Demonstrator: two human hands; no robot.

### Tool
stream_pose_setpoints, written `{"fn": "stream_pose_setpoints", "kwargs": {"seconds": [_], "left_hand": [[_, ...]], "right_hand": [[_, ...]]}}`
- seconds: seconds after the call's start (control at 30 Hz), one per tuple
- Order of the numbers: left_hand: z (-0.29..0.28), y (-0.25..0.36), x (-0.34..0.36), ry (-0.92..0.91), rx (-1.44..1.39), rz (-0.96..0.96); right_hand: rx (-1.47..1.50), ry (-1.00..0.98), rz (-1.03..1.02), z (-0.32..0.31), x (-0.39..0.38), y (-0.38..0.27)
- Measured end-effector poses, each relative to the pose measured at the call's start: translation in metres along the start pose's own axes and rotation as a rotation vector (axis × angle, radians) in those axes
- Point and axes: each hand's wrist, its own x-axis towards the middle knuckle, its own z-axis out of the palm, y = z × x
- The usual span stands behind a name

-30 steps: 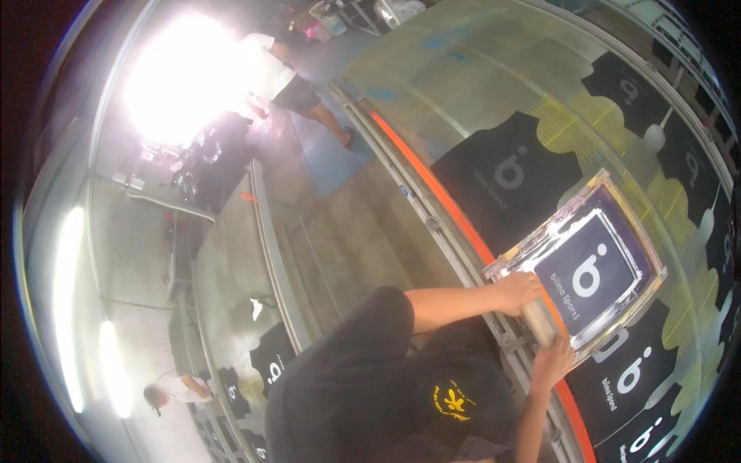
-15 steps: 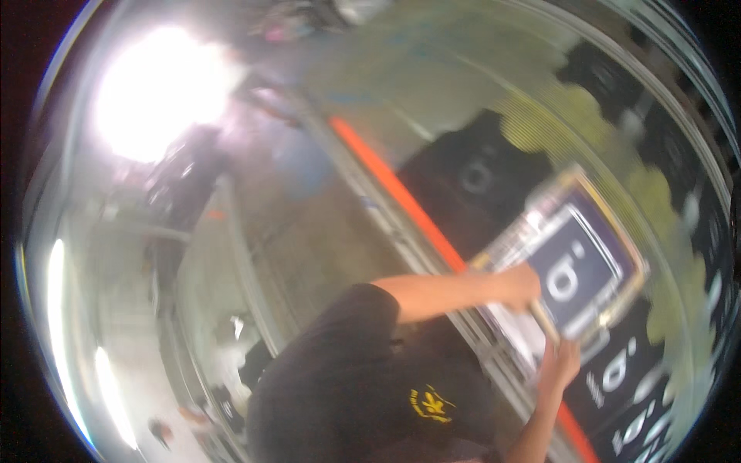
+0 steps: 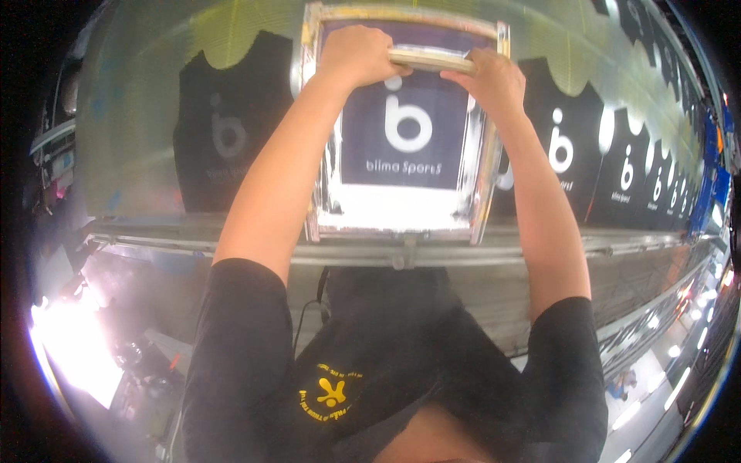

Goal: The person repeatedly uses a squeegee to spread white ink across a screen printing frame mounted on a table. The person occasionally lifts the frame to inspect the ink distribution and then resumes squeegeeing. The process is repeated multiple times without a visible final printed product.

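Observation:
A screen-printing frame (image 3: 312,166) lies on the long printing table straight ahead of me. Its dark mesh (image 3: 363,131) shows a white round logo with lettering below, and white ink (image 3: 397,202) is pooled along the near side. Across the far part of the mesh is a squeegee (image 3: 432,60) with a pale wooden handle. My left hand (image 3: 356,55) is wrapped around its left end, fingers partly hidden behind the handle. My right hand (image 3: 498,81) grips the right end, thumb on the near side. Both arms reach forward over the frame.
Dark cut garment pieces lie on the table: one (image 3: 231,131) left of the frame with a faint logo, and several (image 3: 567,131) to the right with white logos. A metal rail (image 3: 193,248) runs along the near table edge. A bright light (image 3: 77,347) glares lower left.
The view has swung from a steep tilt to nearly level, facing the frame squarely. Both hands, earlier at the frame's near part, are now farther out, side by side on the squeegee.

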Motion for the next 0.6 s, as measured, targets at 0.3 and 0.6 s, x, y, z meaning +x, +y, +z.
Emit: {"fn": "stream_pose_setpoints", "kwargs": {"seconds": [0.3, 0.6], "left_hand": [[0.097, 0.060, -0.209, -0.021, -0.073, -0.065], [0.086, 0.085, -0.239, -0.042, -0.031, 0.027]], "right_hand": [[0.004, 0.240, -0.239, 0.019, -0.225, -0.034], [0.225, -0.043, -0.192, -0.015, -0.253, -0.022]]}}
